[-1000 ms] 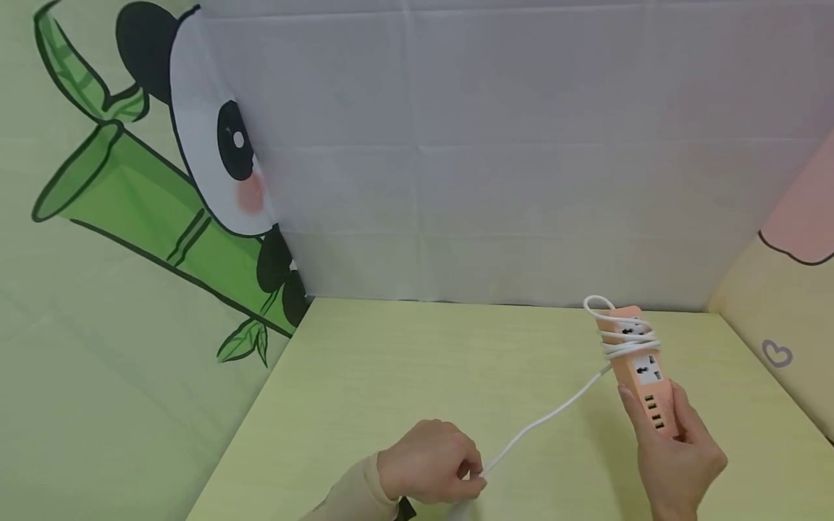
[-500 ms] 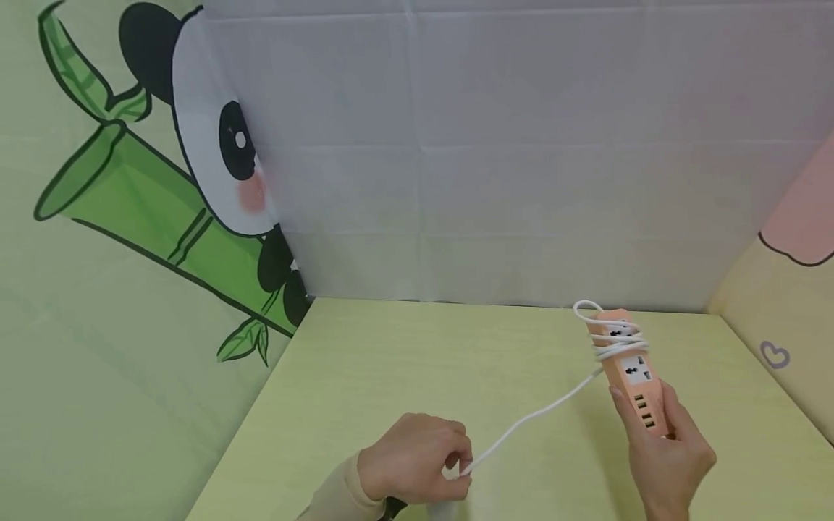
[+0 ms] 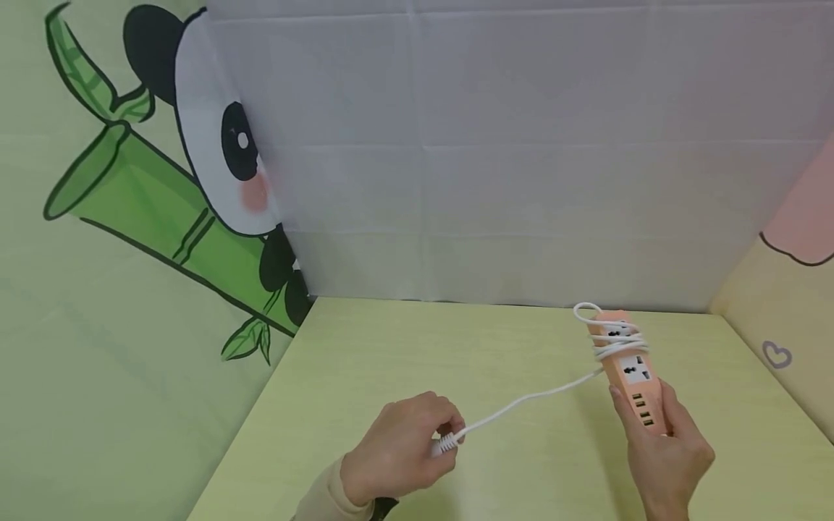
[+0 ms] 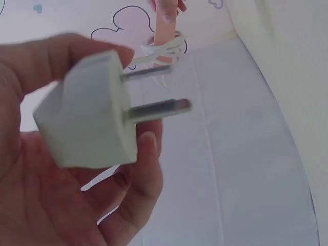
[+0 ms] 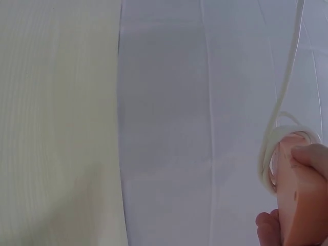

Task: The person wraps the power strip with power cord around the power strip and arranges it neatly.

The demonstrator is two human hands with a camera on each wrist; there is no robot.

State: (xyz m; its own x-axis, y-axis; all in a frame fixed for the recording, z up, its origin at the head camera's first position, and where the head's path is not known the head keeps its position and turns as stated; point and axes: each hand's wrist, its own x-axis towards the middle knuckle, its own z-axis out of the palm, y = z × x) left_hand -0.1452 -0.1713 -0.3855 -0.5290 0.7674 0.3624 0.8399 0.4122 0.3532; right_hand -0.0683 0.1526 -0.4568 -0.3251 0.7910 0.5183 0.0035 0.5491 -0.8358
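An orange power strip [image 3: 641,394] with white sockets and several USB ports is held up by its lower end in my right hand [image 3: 671,463]. White cord [image 3: 617,346] is wound several times round its upper part, with a loop sticking out at the top. From there a free length of cord [image 3: 521,400] sags across to my left hand [image 3: 407,445]. The left fingers grip the white plug [image 4: 89,115] at the cord's end, and its metal prongs show in the left wrist view. In the right wrist view the right thumb [image 5: 312,156] presses on the strip's back.
Below both hands lies a pale yellow tabletop [image 3: 417,347]. A grey-white cloth wall [image 3: 508,159] rises at its back edge. On the left stands a green printed wall [image 3: 85,362] with a panda, and a cream and pink one [image 3: 791,311] on the right.
My left hand has moved up and slightly left with the plug, turning so that the plug's ribbed end shows. The power strip has shifted a little left in my right hand.
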